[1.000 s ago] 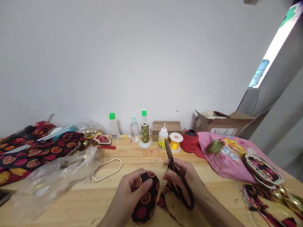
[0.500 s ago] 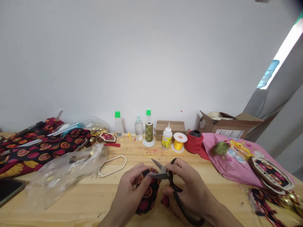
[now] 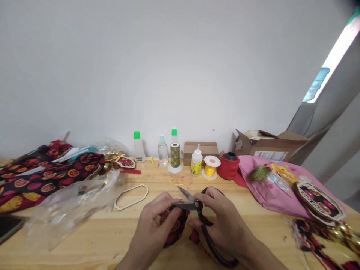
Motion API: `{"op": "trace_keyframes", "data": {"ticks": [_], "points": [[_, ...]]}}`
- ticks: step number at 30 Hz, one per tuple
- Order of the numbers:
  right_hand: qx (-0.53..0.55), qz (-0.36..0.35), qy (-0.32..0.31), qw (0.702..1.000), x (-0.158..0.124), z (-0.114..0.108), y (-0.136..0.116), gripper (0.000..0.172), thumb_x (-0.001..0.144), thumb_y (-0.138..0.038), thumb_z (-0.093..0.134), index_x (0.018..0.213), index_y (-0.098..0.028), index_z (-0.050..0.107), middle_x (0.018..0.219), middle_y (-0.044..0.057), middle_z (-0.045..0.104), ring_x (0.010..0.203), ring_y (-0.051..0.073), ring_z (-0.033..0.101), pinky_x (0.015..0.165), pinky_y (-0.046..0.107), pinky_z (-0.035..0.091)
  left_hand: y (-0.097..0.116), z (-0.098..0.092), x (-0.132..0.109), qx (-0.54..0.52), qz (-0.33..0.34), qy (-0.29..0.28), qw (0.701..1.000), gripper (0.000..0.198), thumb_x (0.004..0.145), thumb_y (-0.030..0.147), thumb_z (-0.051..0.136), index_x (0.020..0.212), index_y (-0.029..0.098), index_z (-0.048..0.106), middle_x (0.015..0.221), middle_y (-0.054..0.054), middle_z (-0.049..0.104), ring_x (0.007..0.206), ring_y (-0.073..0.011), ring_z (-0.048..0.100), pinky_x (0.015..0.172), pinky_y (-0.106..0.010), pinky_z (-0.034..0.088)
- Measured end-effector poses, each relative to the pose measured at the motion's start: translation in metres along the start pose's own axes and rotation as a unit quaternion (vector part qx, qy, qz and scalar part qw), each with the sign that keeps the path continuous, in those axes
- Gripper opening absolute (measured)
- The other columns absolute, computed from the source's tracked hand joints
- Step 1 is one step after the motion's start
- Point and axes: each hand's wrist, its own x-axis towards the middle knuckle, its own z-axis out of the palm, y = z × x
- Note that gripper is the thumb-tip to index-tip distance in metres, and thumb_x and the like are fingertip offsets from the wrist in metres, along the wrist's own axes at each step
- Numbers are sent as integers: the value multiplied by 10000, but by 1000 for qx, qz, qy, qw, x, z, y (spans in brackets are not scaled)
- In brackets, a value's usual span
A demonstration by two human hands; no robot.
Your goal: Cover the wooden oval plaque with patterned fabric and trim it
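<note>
My left hand (image 3: 154, 225) pinches the top edge of a dark patterned fabric piece (image 3: 176, 227) with orange and magenta round prints. Black-handled scissors (image 3: 201, 213) are in my right hand (image 3: 225, 221), their blades parted and pointing left. The lower blade lies at the fabric's top edge, beside my left fingertips. A small magenta and dark scrap (image 3: 194, 236) shows beneath my right fingers; whether they touch it cannot be told. Beyond my left hand, a thin wooden frame (image 3: 117, 205) lies flat on the wooden table (image 3: 95, 240).
Patterned fabric (image 3: 53, 176) and a clear plastic bag (image 3: 75, 202) cover the left side. Along the wall stand bottles, a green thread spool (image 3: 174, 155), a glue bottle (image 3: 196, 163), yellow cord (image 3: 210, 170) and a red roll (image 3: 228, 167). A pink bag (image 3: 261, 191) lies right.
The view has shifted slightly, so the table items appear a little further left and up. The scissors and fabric stay held, with the lower blade a bit nearer my left fingertips.
</note>
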Motion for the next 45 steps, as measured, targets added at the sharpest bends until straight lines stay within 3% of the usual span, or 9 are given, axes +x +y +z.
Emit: {"op": "trace_keyframes", "data": {"ticks": [11,14,19,23,26,30,32,38,45], "points": [[-3,10,-10,1000,-2,-2,0,201,635,-209,664,825,-223,598,740,0,466,659,154,470,553,248,355,1,-3,-4,37,31,30,998,184,793,269,472,748,222,644,632,16,515,604,-113,512,546,-203,382],[0,11,-12,1000,-2,0,-1,225,630,-207,664,845,-223,600,741,0,468,638,149,470,538,244,358,3,-2,-4,36,23,12,999,190,791,276,472,730,217,642,631,12,519,611,-118,517,552,-207,381],[-8,7,57,998,1,-3,4,280,647,-252,658,918,-201,608,697,4,465,639,168,448,544,262,361,6,-3,-1,13,-2,28,1000,207,787,294,475,687,206,634,624,11,513,614,-126,512,559,-210,377],[57,67,109,990,4,-7,8,254,699,-302,614,924,-183,612,610,-25,424,547,140,408,488,244,345,5,-4,1,-5,-24,38,999,223,776,313,487,646,195,624,615,10,504,606,-127,501,557,-210,371],[151,78,73,983,4,-2,5,251,685,-262,618,927,-196,610,640,-25,473,552,129,441,493,236,371,4,-2,0,-45,-41,28,998,214,770,321,495,659,197,629,632,9,503,626,-129,502,564,-206,375],[316,87,-7,945,0,13,-2,204,695,-203,597,898,-222,608,708,-34,577,553,111,526,533,228,438,4,4,0,-125,-75,-6,989,206,765,329,500,736,190,650,674,-4,525,660,-144,524,576,-218,393],[355,77,-15,931,-4,20,-3,240,710,-166,570,935,-244,595,701,-46,608,505,98,539,526,223,457,5,8,1,-163,-85,-15,983,206,755,324,513,762,182,661,673,-8,531,660,-151,529,577,-228,401],[247,45,92,964,-10,26,-4,341,659,-95,563,959,-253,587,716,-30,631,631,144,597,610,251,488,10,16,5,-244,-107,0,964,184,729,290,539,732,157,666,706,-26,558,660,-158,532,581,-242,404],[219,44,82,971,-5,24,-9,409,612,-20,517,941,-252,592,680,-42,608,609,136,590,589,231,488,12,21,3,-282,-147,25,948,137,692,278,561,658,162,625,677,-10,566,591,-141,527,521,-231,393]]}}
